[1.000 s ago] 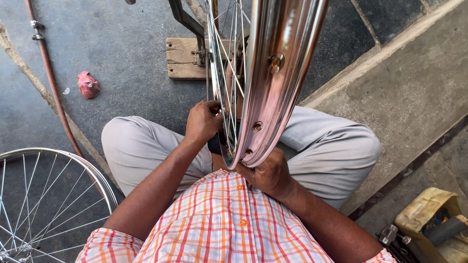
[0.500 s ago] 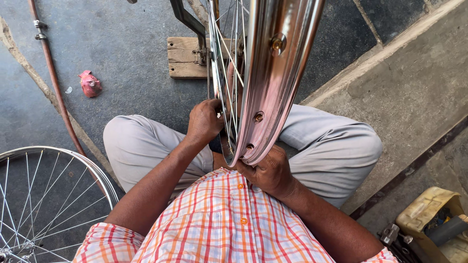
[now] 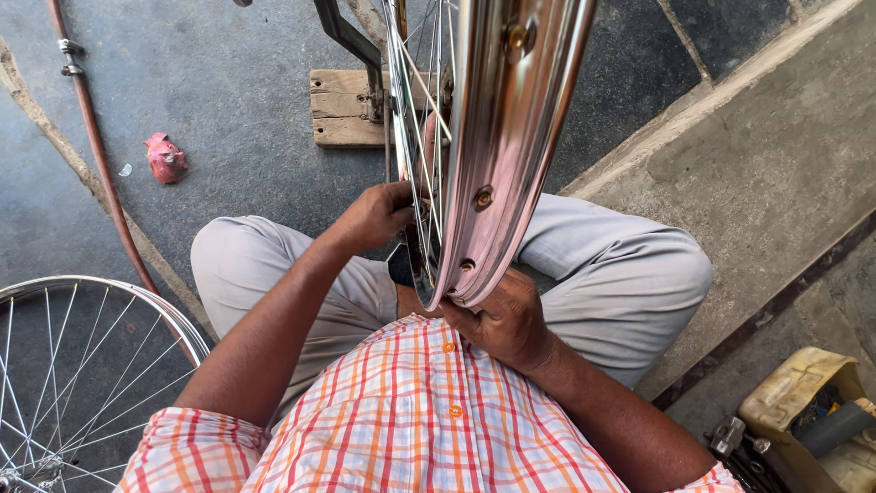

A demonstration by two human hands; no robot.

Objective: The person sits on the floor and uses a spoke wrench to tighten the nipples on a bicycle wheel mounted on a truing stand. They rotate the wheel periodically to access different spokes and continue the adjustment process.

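Standing upright between the seated person's knees for spoke work, chrome bicycle wheel rim (image 3: 497, 155): right hand (image 3: 506, 319) closed around its lowest edge, steadying it; left hand (image 3: 379, 215) pinching spokes (image 3: 422, 137) beside it; spare wheel (image 3: 73, 365) flat, well left.

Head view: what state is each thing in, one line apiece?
bicycle wheel rim: upright, held between the knees.
left hand: at the spokes.
right hand: grips the rim's lower edge.
second wheel: lying flat.
wooden block: flat on the floor.
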